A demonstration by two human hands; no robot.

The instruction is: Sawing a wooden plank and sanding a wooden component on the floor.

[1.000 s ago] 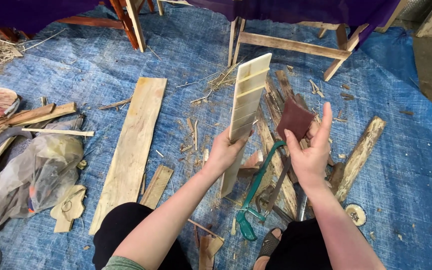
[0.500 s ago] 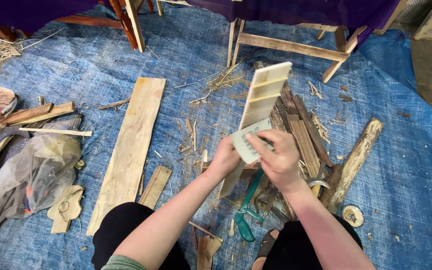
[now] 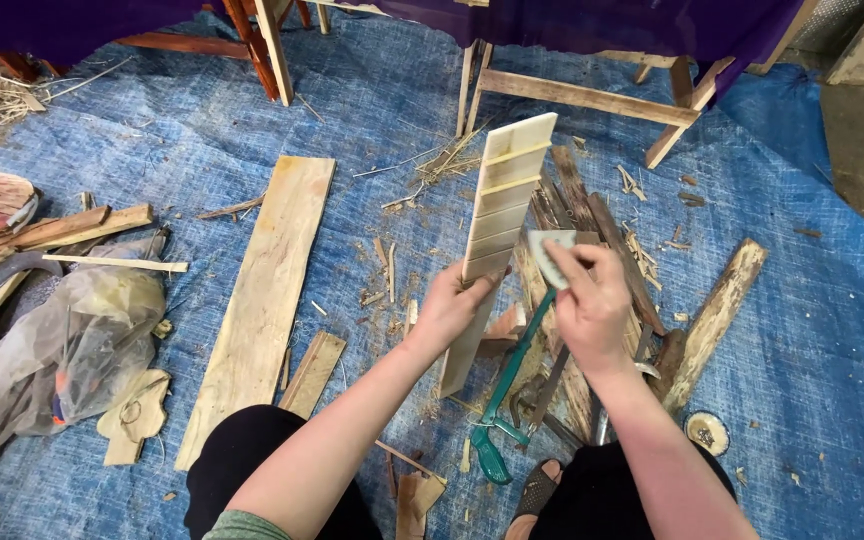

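Sanding was judged the step in hand: left hand (image 3: 449, 305) clamped the notched pale slat (image 3: 497, 225) upright, right hand (image 3: 592, 300) fingers pinched sandpaper (image 3: 549, 252) just beside its edge, next needing firm, even strokes.

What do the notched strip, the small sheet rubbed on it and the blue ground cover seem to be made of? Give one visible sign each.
Notched strip: pale bare wood, faint grain, unpainted.
Small sheet under the right hand: probably sandpaper; thin, bent, greyish.
Ground cover: likely woven plastic tarp; blue, creased, weave texture.
The left hand grips the strip.
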